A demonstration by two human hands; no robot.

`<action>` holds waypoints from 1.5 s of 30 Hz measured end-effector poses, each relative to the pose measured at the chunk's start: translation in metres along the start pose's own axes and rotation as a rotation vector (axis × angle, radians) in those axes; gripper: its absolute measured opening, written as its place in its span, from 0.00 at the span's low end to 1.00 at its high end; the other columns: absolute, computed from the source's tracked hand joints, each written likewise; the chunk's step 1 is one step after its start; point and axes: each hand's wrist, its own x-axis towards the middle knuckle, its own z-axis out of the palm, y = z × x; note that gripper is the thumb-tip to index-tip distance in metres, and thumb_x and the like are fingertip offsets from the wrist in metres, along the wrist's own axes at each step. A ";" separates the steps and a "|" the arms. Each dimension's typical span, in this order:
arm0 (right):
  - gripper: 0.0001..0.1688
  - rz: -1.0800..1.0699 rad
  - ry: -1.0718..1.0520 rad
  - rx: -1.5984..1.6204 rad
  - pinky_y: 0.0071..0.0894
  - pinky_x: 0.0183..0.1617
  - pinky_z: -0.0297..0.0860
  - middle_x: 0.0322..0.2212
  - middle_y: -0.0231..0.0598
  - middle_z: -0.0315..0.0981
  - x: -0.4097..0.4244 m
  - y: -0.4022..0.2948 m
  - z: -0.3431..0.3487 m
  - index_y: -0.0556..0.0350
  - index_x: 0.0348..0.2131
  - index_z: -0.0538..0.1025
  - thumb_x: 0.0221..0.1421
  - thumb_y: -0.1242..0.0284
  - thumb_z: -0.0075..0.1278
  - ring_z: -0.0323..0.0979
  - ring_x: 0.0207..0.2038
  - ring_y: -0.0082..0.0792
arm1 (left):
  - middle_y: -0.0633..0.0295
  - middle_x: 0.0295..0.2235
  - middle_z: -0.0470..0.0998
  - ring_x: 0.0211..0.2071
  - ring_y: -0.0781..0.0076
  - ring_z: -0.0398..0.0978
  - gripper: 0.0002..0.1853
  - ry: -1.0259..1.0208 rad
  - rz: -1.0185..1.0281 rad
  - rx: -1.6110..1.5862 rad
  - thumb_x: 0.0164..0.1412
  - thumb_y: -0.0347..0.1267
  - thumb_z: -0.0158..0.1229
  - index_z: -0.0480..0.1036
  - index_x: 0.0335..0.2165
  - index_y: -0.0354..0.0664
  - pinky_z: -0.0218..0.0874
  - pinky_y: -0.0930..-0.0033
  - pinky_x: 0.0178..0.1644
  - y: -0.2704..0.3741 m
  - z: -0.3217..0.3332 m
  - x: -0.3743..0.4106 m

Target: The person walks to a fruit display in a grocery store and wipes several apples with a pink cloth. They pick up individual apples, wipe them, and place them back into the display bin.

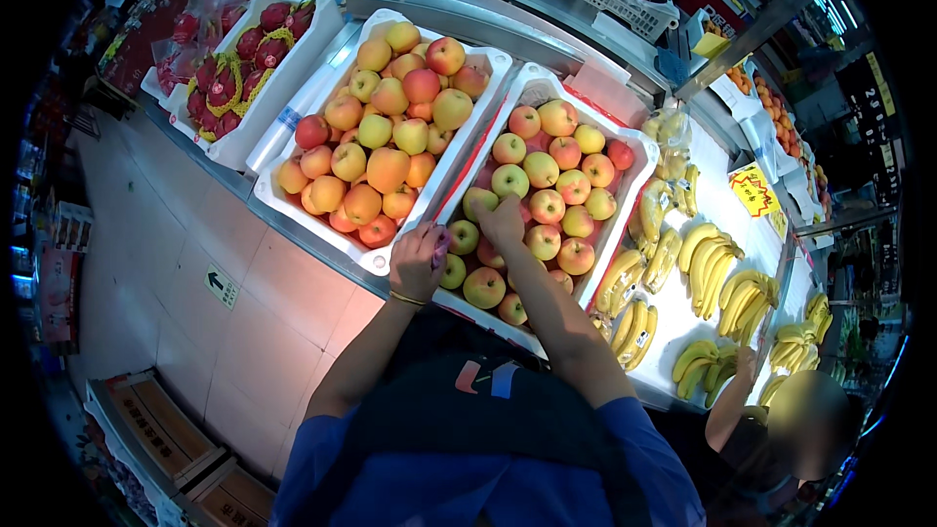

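Note:
In the right-hand white foam crate (644, 154), filled with red-and-yellow apples (546, 206), my right hand (504, 223) has its fingers on a yellow-green apple (479, 202) near the left wall. Whether the fingers grip that apple or only touch it is not plain. My left hand (419, 263), with a thin band at the wrist, is at the near edge between the two crates, its fingers closed on a small crumpled purple piece (441, 246) of unclear material. Left of it stands another white foam crate (311, 234) heaped with larger yellow, orange and red apples (388, 170).
Dragon fruit (223, 88) in foam nets lie in a crate at the upper left. Banana bunches (706, 263) cover the white shelf on the right, where another person's arm (732, 399) reaches in. Cardboard boxes (157, 428) stand on the floor at the lower left.

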 end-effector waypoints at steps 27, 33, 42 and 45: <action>0.42 -0.468 0.202 -0.090 0.46 0.49 0.67 0.47 0.56 0.65 -0.010 0.019 0.029 0.58 0.56 0.60 0.45 0.66 0.60 0.67 0.48 0.52 | 0.56 0.42 0.72 0.36 0.55 0.73 0.22 0.103 0.097 -0.041 0.44 0.26 0.59 0.70 0.43 0.43 0.64 0.58 0.39 -0.007 -0.002 0.001; 0.35 -0.454 0.213 -0.062 0.42 0.45 0.68 0.37 0.49 0.72 0.016 0.039 -0.029 0.56 0.53 0.64 0.47 0.67 0.59 0.69 0.45 0.47 | 0.56 0.42 0.73 0.36 0.55 0.73 0.23 0.098 0.088 -0.049 0.44 0.26 0.60 0.71 0.43 0.43 0.64 0.58 0.39 -0.007 -0.002 0.002; 0.41 -0.726 0.152 -0.892 0.44 0.51 0.61 0.49 0.42 0.61 0.044 0.008 -0.051 0.46 0.54 0.64 0.38 0.71 0.62 0.61 0.51 0.44 | 0.55 0.40 0.74 0.36 0.55 0.74 0.20 0.096 0.063 -0.046 0.44 0.27 0.60 0.72 0.41 0.42 0.65 0.58 0.39 -0.006 -0.001 0.002; 0.45 -0.757 0.194 -0.962 0.46 0.51 0.60 0.47 0.41 0.62 0.057 0.017 -0.042 0.44 0.55 0.63 0.35 0.70 0.63 0.61 0.51 0.42 | 0.54 0.40 0.74 0.36 0.54 0.74 0.20 0.098 0.070 -0.038 0.44 0.27 0.60 0.73 0.41 0.41 0.65 0.58 0.38 -0.007 0.000 0.002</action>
